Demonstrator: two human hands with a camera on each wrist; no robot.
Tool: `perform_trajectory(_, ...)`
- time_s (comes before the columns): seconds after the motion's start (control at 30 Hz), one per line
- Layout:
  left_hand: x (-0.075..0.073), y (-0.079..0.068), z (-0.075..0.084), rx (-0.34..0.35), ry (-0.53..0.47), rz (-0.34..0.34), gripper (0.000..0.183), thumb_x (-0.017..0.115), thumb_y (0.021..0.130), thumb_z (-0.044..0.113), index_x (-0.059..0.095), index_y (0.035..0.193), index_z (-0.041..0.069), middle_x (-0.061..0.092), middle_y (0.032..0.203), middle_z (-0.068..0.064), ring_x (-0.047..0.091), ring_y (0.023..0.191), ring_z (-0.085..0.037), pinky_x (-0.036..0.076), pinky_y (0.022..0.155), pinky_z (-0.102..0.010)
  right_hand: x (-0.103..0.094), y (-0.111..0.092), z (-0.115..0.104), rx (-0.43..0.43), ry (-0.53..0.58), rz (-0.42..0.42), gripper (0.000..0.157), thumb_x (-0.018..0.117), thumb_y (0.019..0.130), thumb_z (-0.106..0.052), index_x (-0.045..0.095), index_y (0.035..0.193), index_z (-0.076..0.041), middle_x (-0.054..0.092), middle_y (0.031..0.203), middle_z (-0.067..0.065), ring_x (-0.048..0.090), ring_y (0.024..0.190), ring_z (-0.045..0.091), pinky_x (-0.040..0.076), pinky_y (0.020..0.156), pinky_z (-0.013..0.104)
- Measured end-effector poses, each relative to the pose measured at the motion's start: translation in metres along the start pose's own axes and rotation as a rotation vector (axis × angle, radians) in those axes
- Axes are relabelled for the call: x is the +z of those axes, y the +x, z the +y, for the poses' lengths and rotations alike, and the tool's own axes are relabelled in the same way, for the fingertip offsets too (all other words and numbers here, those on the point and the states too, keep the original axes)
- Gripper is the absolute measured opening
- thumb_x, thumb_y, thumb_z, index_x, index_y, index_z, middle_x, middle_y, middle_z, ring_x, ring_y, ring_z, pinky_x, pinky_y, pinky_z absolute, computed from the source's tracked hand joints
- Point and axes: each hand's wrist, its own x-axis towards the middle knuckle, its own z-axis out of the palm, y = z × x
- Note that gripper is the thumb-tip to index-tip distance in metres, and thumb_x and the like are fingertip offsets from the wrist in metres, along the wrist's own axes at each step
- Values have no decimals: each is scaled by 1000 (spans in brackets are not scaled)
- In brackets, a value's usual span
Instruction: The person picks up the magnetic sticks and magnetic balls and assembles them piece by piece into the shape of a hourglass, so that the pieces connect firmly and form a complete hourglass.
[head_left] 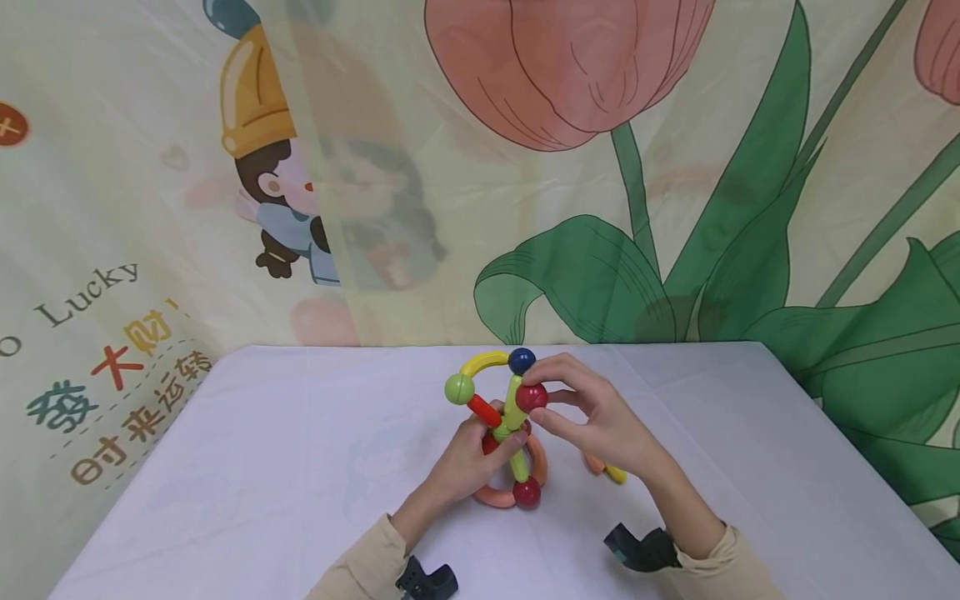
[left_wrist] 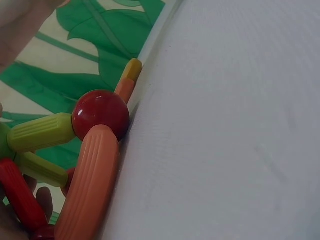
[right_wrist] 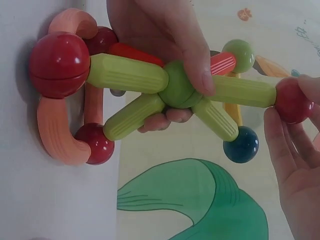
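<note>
A toy built of balls and ribbed sticks stands on the table, with a ring of orange curved sticks (right_wrist: 52,132) and red balls (right_wrist: 59,65) at its base. My left hand (head_left: 459,464) grips it around the central green ball (right_wrist: 176,85), thumb in front. Lime sticks (right_wrist: 129,74) and red sticks fan out from that ball. On the upper side, a yellow curved stick (head_left: 483,362) spans between a light green ball (head_left: 459,389) and a dark blue ball (head_left: 522,361). My right hand (head_left: 603,417) pinches a red ball (head_left: 532,397) at the end of a lime stick (right_wrist: 242,91).
Right of the toy, partly behind my right hand, lie a loose yellow stick (head_left: 616,474) and an orange one (head_left: 593,463). The white-covered table (head_left: 300,467) ends at a printed cloth backdrop (head_left: 390,308) with tulips and lettering.
</note>
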Motion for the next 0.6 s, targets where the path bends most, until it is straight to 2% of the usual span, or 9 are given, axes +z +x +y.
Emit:
perform_trajectory(0.23,0,0,1,0,19,2,29,57,92,39,52,116,23,62,105,6,60,99,-9,48,90,-26,4,0,-3,30,8,20,44,71,81,-2,56,120,-15,55,122,1,52,116,12,53,88,27)
perform_trajectory(0.33,0,0,2,1,17,5,28,58,93,37,52,116,23,62,105,6,60,99,-9,48,89,-26,4,1,-4,31,5,22,44,71,81,-2,55,121,-11,54,123,2,52,116,12,53,87,28)
perform_trajectory(0.47,-2,-4,15,-14,6,0,26,58,93,29,53,117,19,63,105,3,60,98,-12,48,89,-26,2,0,-4,24,-3,13,46,71,81,-3,54,123,-8,54,124,3,52,116,11,53,87,28)
perform_trajectory(0.6,-6,-9,33,-22,8,-8,26,58,93,22,53,117,13,63,104,-2,60,97,-15,48,88,-26,-2,0,-2,11,-14,4,48,71,80,-1,53,124,-10,55,124,5,53,115,11,53,85,27)
